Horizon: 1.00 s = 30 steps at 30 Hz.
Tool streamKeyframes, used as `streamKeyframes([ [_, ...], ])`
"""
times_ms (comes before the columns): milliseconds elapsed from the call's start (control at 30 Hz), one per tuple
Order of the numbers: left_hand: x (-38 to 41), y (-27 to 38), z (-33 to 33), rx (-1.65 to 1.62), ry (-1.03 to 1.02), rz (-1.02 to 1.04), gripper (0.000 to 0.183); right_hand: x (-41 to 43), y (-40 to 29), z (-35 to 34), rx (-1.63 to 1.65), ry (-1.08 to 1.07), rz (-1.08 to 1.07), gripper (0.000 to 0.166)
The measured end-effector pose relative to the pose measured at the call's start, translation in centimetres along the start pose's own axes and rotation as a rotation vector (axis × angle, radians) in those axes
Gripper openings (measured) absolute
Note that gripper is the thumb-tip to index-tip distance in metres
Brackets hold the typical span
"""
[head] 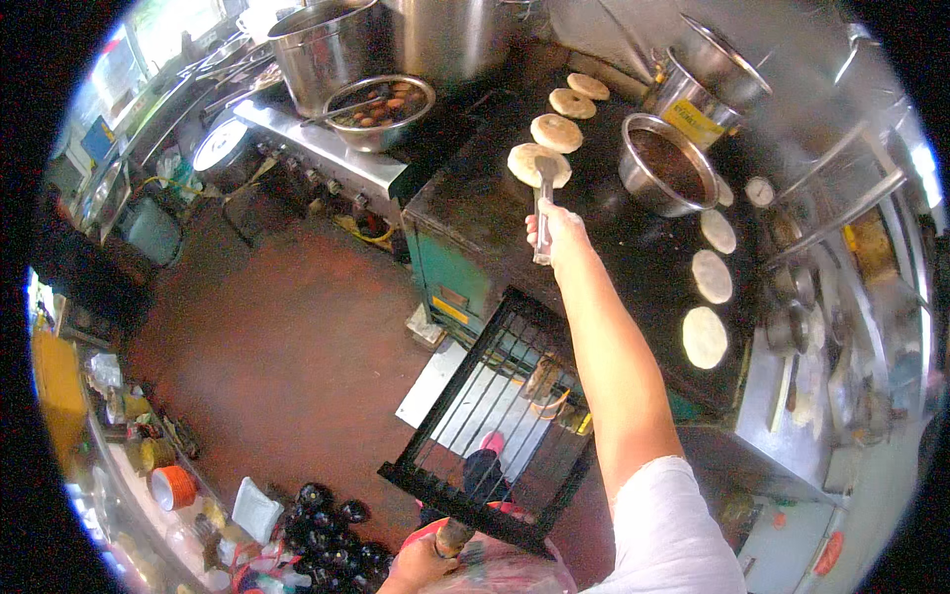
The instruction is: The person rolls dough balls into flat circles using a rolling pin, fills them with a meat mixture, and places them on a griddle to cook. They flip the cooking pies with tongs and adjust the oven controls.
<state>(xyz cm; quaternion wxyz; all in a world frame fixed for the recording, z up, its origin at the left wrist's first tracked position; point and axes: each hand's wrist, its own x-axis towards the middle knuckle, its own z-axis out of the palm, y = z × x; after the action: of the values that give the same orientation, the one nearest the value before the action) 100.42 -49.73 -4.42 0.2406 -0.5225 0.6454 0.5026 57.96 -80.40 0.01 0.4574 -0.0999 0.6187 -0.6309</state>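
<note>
My right hand [564, 230] grips metal tongs [545, 191], reaching over a dark flat griddle [594, 260]. The tongs' tip lies over a round flatbread [523, 160], nearest in a row of browned breads [557, 134]; whether it pinches the bread, I cannot tell. Low in the view, my left hand [427, 560] is closed around the handle [453, 536] of a black barred metal rack [438, 416]. No bread shows on the rack, which is tilted above the floor in front of the griddle. Paler flatbreads [705, 338] line the griddle's right side.
A steel pot of dark liquid [668, 167] stands on the griddle. Left of it are a stove [326, 137], a bowl of eggs in dark liquid [378, 111] and a large stockpot [326, 52]. Dark round objects [319, 527] lie on the floor [282, 371] at lower left.
</note>
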Motion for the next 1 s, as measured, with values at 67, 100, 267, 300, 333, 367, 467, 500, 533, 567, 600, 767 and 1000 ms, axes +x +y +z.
streamKeyframes([
  [67, 0.9, -2.0, 0.8, -0.020, -0.017, 0.036, 0.061, -0.8, 0.7, 0.5, 0.015, 0.026, -0.063, 0.021],
  [100, 1.2, -2.4, 1.1, -0.031, 0.005, 0.040, 0.060, -2.5, 1.4, 0.9, 0.013, -0.026, -0.080, 0.021],
  [267, 2.3, -3.5, 2.4, -0.032, 0.036, 0.080, 0.061, -15.9, 7.3, -3.5, -0.004, -0.330, 0.060, 0.023],
  [300, 2.2, -3.0, 2.0, -0.026, 0.027, 0.093, 0.062, -18.6, 9.4, -5.1, 0.025, -0.271, 0.144, 0.020],
  [333, 2.1, -2.6, 1.6, -0.032, 0.024, 0.108, 0.062, -21.5, 10.9, -6.4, 0.079, -0.228, 0.250, 0.019],
  [367, 2.1, -2.3, 1.2, -0.034, 0.018, 0.125, 0.062, -24.0, 12.0, -7.7, 0.135, -0.182, 0.353, 0.018],
  [467, 2.3, -1.9, 1.0, -0.047, 0.008, 0.151, 0.062, -26.0, 14.4, -10.2, 0.120, -0.169, 0.353, 0.020],
  [500, 2.5, -1.7, 1.0, -0.046, 0.009, 0.154, 0.061, -25.0, 15.4, -11.0, 0.109, -0.112, 0.343, 0.019],
  [533, 2.6, -1.1, 0.6, -0.013, 0.022, 0.142, 0.057, -22.7, 16.6, -12.2, 0.114, -0.133, 0.270, 0.020],
  [567, 2.3, -0.2, 0.1, 0.012, 0.039, 0.123, 0.054, -20.9, 16.2, -11.5, 0.154, -0.034, 0.239, 0.020],
  [600, 2.0, 0.6, -0.4, 0.035, 0.058, 0.106, 0.050, -19.1, 16.2, -11.0, 0.178, -0.004, 0.218, 0.021],
  [767, 3.5, 2.4, -0.7, 0.014, 0.062, 0.097, 0.054, -21.8, 13.0, -7.8, -0.071, -0.312, 0.320, 0.024],
  [1000, 3.3, 6.8, -2.9, -0.031, 0.051, 0.068, 0.054, -7.5, 0.0, -5.1, -0.026, -0.208, 0.180, 0.031],
])
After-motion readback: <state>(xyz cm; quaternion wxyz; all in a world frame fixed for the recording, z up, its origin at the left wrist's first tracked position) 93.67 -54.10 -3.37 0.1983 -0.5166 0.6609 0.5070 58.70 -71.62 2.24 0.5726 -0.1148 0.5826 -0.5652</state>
